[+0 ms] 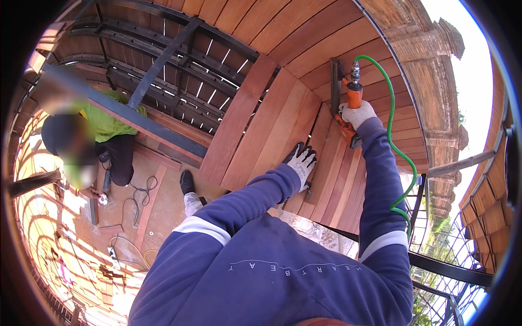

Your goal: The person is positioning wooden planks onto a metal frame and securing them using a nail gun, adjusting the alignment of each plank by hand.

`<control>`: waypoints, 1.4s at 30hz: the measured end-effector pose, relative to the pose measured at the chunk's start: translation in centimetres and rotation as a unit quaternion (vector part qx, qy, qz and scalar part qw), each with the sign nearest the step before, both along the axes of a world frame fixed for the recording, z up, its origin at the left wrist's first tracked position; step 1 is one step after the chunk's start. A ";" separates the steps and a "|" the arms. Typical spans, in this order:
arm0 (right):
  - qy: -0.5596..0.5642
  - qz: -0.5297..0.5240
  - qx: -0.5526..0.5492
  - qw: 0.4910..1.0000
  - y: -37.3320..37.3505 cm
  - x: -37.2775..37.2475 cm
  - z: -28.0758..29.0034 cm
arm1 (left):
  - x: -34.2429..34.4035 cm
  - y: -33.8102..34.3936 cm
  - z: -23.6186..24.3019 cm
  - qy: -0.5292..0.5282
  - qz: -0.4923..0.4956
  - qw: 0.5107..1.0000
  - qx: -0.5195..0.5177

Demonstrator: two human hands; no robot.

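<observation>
My right hand (357, 114), in a white glove, grips an orange nail gun (353, 96) with a long dark magazine, held against the curved wooden slats at upper right. A green air hose (390, 92) runs from its metal fitting down beside my right sleeve. My gloved left hand (299, 163) lies open on the reddish wooden boards (253, 136), fingers spread over them, to the lower left of the gun. Narrow gaps show between some boards. A small dark metal piece, hard to make out, lies just below my left hand.
A co-worker in a green top (114, 119) kneels at left, near power tools, cables (141, 193) and loose boards. Black steel beams (163, 65) cross the upper left. A curved slatted structure (484, 217) and railing stand at right, beside a weathered carved wall (440, 141).
</observation>
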State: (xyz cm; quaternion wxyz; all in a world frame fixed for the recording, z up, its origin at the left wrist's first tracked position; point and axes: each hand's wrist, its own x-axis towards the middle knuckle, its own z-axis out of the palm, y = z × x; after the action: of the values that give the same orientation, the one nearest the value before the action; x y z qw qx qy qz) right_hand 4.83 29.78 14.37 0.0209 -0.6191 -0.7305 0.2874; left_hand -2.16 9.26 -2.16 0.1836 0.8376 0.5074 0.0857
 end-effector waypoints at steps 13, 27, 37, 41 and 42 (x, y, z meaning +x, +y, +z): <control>-0.203 0.202 0.025 0.958 3.3 -0.8 -2.3 | -0.1 -0.1 -0.5 -0.015 0.006 1.000 0.020; -0.173 0.230 0.011 0.958 4.2 -0.2 -2.8 | 0.0 -0.1 -0.6 -0.025 0.014 1.000 0.012; -0.207 0.211 -0.009 0.955 2.7 -2.1 -1.5 | 0.5 0.1 -1.1 -0.027 0.018 0.999 0.011; -0.177 0.211 0.000 0.961 2.1 -2.1 -1.6 | 0.4 0.1 -1.0 -0.034 0.021 0.999 0.013; -0.172 0.213 0.006 0.962 2.4 -1.7 -1.8 | 0.5 0.1 -1.0 -0.034 0.021 0.999 0.015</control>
State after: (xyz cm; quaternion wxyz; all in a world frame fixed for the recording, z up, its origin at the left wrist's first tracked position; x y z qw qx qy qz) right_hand 3.16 32.19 12.58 -0.1631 -0.4891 -0.8397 0.1704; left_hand -1.69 9.32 -3.19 0.1866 0.8261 0.5166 0.1258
